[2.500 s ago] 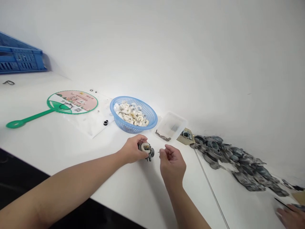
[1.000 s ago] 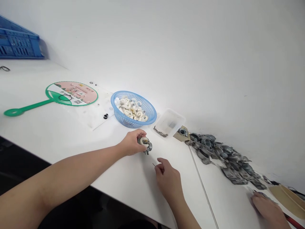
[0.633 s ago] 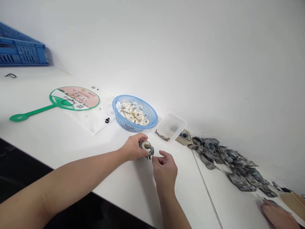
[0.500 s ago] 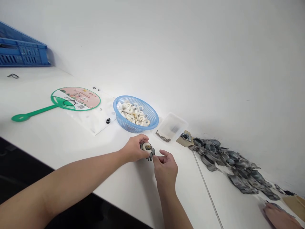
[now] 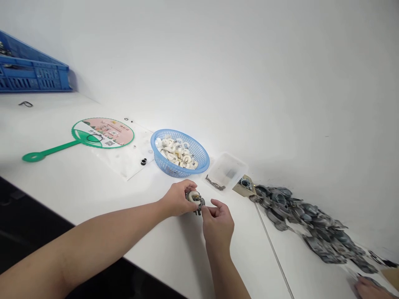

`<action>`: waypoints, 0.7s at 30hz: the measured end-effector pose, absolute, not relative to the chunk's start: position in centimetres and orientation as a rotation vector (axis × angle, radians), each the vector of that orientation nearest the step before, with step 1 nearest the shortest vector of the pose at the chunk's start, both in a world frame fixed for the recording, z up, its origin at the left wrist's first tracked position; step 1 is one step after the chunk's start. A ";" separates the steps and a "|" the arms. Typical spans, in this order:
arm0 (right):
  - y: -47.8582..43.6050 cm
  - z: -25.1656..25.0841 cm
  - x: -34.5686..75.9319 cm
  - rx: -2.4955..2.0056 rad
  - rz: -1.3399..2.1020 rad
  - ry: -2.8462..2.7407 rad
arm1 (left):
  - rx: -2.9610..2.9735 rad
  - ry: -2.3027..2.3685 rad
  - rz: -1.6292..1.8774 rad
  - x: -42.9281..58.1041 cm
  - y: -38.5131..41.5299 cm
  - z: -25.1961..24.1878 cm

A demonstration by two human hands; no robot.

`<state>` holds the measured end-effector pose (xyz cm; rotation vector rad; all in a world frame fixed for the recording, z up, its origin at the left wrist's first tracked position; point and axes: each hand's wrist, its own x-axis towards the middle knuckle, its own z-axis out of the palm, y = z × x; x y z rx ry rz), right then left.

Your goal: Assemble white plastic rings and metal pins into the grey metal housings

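Observation:
My left hand point(image 5: 177, 200) is closed around a small round metal part point(image 5: 199, 204) with a white plastic ring point(image 5: 193, 195) seated in its top. Some small brass-coloured detail shows inside that ring. Thumb and index finger of my right hand point(image 5: 218, 222) pinch at the part's right edge; whether a smaller piece sits between them is hidden. Both hands are over the white table, in front of a blue plastic basket point(image 5: 174, 170) of white rings with metal bits. Right of the basket is a clear plastic box point(image 5: 236, 166) with thin metal strips point(image 5: 215, 182).
Grey metal housings point(image 5: 311, 220) lie in a long pile on the right, beyond a small cardboard box point(image 5: 241, 189). Another person's hand point(image 5: 369, 288) reaches in at the lower right. A green-rimmed fan point(image 5: 106, 132), a plastic bag point(image 5: 120, 164) and a blue crate point(image 5: 34, 77) are left.
The view has shifted slightly, so everything sits a little lower and further right. Both hands stay at the metal part in nearly the same pose.

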<state>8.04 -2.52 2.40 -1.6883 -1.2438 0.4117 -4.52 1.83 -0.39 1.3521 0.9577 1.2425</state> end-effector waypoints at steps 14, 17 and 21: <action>-2.5 2.7 7.9 -1.697 0.472 -1.216 | 1.357 0.951 1.242 -4.4 2.0 -0.8; -2.5 2.8 7.7 -1.724 0.431 -1.226 | 1.357 0.940 1.233 -4.4 2.1 -0.9; -2.6 3.1 7.3 -1.772 0.402 -1.240 | 1.355 0.939 1.242 -4.4 2.2 -1.0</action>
